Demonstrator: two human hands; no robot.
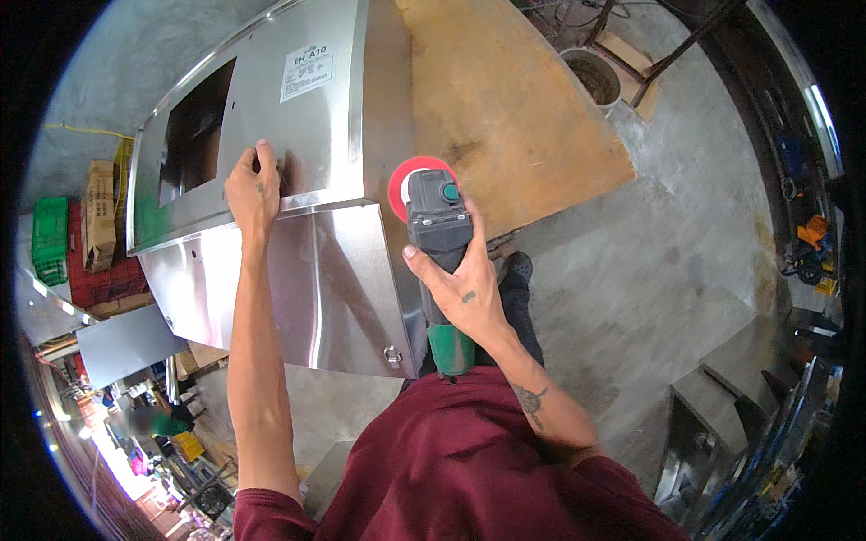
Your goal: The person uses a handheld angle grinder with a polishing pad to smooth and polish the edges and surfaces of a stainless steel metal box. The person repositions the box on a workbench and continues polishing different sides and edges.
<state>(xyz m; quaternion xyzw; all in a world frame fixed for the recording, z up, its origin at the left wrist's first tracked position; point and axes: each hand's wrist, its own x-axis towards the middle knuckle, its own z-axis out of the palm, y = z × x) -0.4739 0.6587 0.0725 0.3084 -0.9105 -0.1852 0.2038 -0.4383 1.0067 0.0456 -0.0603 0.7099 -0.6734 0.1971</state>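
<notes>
Black-and-green handheld power polisher (439, 261) with round red pad sits at the right corner edge of the large shiny stainless-steel cabinet (325, 270), pad against the metal. Right hand (465, 288) clamped around the polisher body. Left hand (253, 189) flat, fingers spread, pressing the cabinet's top face. Cabinet lies on a brown wooden tabletop (514, 99).

Cabinet (298, 270) glossy brushed steel; tabletop (505, 99) matt worn wood; polisher (439, 243) dark plastic, red pad (401, 185) perhaps foam.

Maroon short-sleeved shirt, bare forearms, small tattoos on right hand (466, 293) and forearm.
</notes>
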